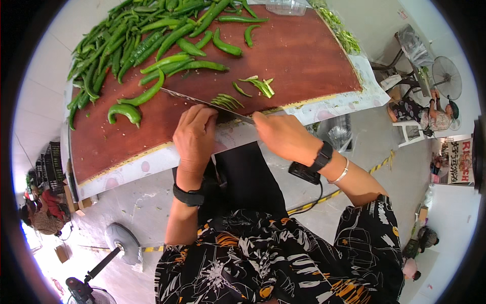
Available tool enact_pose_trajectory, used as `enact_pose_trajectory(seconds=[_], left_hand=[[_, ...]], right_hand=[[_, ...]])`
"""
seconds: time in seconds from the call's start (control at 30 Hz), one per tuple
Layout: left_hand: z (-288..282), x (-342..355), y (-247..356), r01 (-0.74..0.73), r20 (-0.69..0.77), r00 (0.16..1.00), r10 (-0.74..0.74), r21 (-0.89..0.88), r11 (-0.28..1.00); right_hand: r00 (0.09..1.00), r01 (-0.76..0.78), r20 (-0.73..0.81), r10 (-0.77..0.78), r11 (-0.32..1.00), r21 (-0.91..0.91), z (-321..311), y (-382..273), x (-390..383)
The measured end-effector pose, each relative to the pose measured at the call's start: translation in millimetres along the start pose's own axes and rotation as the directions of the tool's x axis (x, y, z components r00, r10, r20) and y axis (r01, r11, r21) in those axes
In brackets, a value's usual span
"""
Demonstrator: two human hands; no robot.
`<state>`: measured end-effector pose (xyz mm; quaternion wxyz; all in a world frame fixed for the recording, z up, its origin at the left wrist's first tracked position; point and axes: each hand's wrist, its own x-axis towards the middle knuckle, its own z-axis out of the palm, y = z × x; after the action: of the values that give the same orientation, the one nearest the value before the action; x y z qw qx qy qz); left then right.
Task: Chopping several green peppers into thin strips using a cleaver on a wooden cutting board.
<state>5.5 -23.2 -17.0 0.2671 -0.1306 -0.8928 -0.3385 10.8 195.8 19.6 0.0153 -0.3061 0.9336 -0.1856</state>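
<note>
My right hand is wrapped around the handle of a knife. Its long thin blade points up and to the left across the reddish-brown board. Close against the near side of the blade, my left hand has its fingers bent and pressed together; what they hold, if anything, is hidden. Just beyond the blade lie thin green pepper slices, with pale-cut pepper strips a little farther right. A curled green pepper and a longer pepper rest left of the knife tip.
A large heap of green peppers covers the board's far left. At the back stands a clear plastic container; cut greens lie along the right side. A fan stands behind at left. A seated person is off to the right.
</note>
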Motion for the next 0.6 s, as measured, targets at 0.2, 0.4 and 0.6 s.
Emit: enact_pose_trajectory(seconds=[0.2, 0.4, 0.6], left_hand=[[2, -1, 0, -0.016, -0.030, 0.999, 0.017, 0.005, 1.000], [2, 2, -1, -0.052, -0.037, 0.998, 0.052, 0.009, 0.999], [18, 11, 12, -0.055, 0.025, 0.998, 0.056, -0.041, 0.998]], right_hand=[[0.991, -0.126, 0.047, 0.125, 0.991, 0.038, -11, 8, -44], [0.971, -0.234, -0.028, 0.236, 0.971, 0.055, -14, 28, -67], [0.942, -0.328, -0.068, 0.329, 0.944, 0.027, -22, 45, -76]])
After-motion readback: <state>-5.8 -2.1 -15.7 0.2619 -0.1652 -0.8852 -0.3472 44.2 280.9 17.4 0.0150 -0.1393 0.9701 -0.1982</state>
